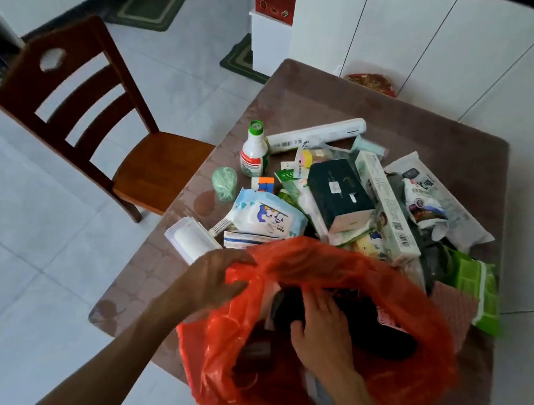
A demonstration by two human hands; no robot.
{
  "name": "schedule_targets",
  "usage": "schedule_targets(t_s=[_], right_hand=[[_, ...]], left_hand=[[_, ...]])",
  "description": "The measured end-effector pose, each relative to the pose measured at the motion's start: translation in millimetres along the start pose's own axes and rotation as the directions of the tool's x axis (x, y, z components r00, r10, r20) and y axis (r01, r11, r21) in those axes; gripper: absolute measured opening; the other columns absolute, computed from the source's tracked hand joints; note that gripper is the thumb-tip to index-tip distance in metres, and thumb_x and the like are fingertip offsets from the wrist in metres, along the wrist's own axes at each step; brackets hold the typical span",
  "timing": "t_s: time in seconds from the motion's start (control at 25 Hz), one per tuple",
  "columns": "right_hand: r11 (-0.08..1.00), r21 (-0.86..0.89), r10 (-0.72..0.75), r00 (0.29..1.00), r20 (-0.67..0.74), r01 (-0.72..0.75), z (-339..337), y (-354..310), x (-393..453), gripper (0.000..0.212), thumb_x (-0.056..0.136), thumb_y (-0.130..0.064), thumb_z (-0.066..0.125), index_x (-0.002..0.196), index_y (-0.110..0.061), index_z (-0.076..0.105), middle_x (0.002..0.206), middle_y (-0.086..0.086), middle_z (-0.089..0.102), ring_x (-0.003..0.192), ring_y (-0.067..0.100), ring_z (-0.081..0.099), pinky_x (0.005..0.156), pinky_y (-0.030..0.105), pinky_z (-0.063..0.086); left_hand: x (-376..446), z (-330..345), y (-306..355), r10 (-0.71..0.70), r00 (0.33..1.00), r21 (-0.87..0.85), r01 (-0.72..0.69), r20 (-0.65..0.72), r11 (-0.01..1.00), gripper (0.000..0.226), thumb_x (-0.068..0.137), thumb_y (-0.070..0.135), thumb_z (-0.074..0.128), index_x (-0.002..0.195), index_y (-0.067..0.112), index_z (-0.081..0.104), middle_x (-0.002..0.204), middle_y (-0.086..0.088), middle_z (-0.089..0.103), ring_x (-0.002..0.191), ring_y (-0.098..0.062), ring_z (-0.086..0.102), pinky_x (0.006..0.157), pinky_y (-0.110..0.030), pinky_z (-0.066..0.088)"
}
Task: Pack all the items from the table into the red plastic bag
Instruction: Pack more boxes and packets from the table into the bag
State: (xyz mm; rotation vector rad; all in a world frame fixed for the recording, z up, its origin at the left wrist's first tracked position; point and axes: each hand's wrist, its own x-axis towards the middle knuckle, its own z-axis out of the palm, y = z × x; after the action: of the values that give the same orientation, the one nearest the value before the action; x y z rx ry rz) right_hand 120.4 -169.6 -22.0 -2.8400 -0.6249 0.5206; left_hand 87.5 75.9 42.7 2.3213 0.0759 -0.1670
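So the bench fills the right half of the view, with a wooden chair off at about 9 o'clock from the pile. The red plastic bag sits at the near edge, 6 o'clock, mouth open and gaping up. The left hand pinches the bag's rim at its 10 o'clock side to keep it open, while the right hand is down inside the mouth, fingers curled around a dark item that I can't identify. Looks like a drop-in step is in hand, and the task is early on, since most of the stuff is not yet packed. At 12 o'clock from the bag there's a big heap: a dark box, a long white box, a white tube, a wipes pack, a white bottle with a green cap, a green pack at 2 o'clock, and a little puzzle cube. Next move, I reckon: let go of the dark thing, pull the right hand out, and grab something close like the wipes, keeping that rim held wide.
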Motion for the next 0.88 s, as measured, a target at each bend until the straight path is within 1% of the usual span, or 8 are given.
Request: schedule_targets(t_s=[0.12,0.24,0.36,0.44,0.6,0.72,0.8,0.88], right_hand=[[0.983,0.116,-0.153,0.987,0.056,0.145,5,-1,-4,0.067,0.086,-0.037,0.019,0.150,-0.021,0.032,0.157,0.000,0.030,0.143,0.021,0.027,0.117,0.035,0.021],[0.928,0.370,-0.026,0.996,-0.084,0.055,-5,5,-20,0.047,0.094,-0.025,0.037,0.138,-0.019,0.052,0.143,-0.008,0.044,0.135,0.011,0.036,0.111,0.022,0.024],[0.905,0.425,0.092,0.979,-0.182,-0.006,-20,17,-46,0.032,0.095,-0.018,0.048,0.123,-0.019,0.063,0.129,-0.014,0.049,0.122,-0.001,0.038,0.104,0.021,0.030],[0.904,0.423,0.160,0.969,-0.191,-0.066,-19,29,-62,0.029,0.092,-0.013,0.055,0.119,-0.019,0.065,0.126,-0.015,0.050,0.119,0.000,0.041,0.102,0.024,0.035],[0.890,0.447,0.185,0.967,-0.174,-0.090,-21,36,-74,0.030,0.089,-0.014,0.058,0.118,-0.020,0.065,0.124,-0.015,0.051,0.119,0.005,0.047,0.101,0.029,0.041],[0.851,0.520,0.212,0.952,-0.221,-0.069,-53,33,-70,0.030,0.091,-0.012,0.062,0.119,-0.023,0.064,0.125,-0.015,0.055,0.121,0.001,0.046,0.102,0.023,0.038],[0.803,0.596,0.181,0.952,-0.247,0.002,-78,30,-64,0.030,0.091,-0.012,0.063,0.118,-0.024,0.064,0.120,-0.017,0.061,0.115,-0.003,0.051,0.096,0.017,0.040],[0.701,0.713,0.137,0.976,-0.170,0.026,-90,31,-53,0.027,0.090,-0.012,0.064,0.112,-0.028,0.066,0.107,-0.016,0.068,0.105,-0.001,0.060,0.088,0.019,0.047]], left_hand=[[-11,-13,-31,-0.097,0.992,-0.169,0.083,-0.077,0.982,0.048,0.078,0.034,0.063,0.124,0.034,0.052,0.129,0.015,0.051,0.114,0.007,0.049,0.093,-0.013,0.043],[14,-25,-90,-0.258,0.922,0.222,0.327,-0.289,0.919,0.073,0.065,0.038,0.081,0.131,0.024,0.054,0.144,-0.010,0.044,0.131,-0.032,0.042,0.097,-0.057,0.046],[45,-24,-114,-0.484,0.873,0.346,0.472,-0.056,0.811,0.099,0.058,0.063,0.078,0.143,0.031,0.039,0.160,-0.014,0.012,0.145,-0.041,0.010,0.111,-0.066,0.023],[51,-13,-114,-0.511,0.860,0.357,0.479,-0.005,0.802,0.100,0.059,0.060,0.082,0.144,0.030,0.037,0.161,-0.014,0.006,0.145,-0.041,0.002,0.114,-0.062,0.015],[27,-16,-87,-0.524,0.816,0.168,0.568,-0.244,0.806,0.094,0.055,0.062,0.080,0.134,0.019,0.051,0.147,-0.020,0.034,0.134,-0.041,0.029,0.111,-0.055,0.028],[-20,-63,-32,-0.367,0.795,-0.006,0.416,-0.483,0.909,0.080,0.059,0.047,0.087,0.127,0.019,0.055,0.135,-0.014,0.050,0.121,-0.031,0.048,0.097,-0.049,0.044],[-56,-80,24,-0.294,0.876,-0.185,0.239,-0.383,0.953,0.076,0.058,0.037,0.091,0.125,0.031,0.055,0.131,0.001,0.052,0.115,-0.017,0.051,0.086,-0.039,0.047],[-78,-51,73,-0.238,0.967,-0.391,0.186,-0.089,0.902,0.073,0.053,0.046,0.085,0.119,0.045,0.055,0.121,0.012,0.056,0.109,-0.003,0.053,0.081,-0.029,0.048]])
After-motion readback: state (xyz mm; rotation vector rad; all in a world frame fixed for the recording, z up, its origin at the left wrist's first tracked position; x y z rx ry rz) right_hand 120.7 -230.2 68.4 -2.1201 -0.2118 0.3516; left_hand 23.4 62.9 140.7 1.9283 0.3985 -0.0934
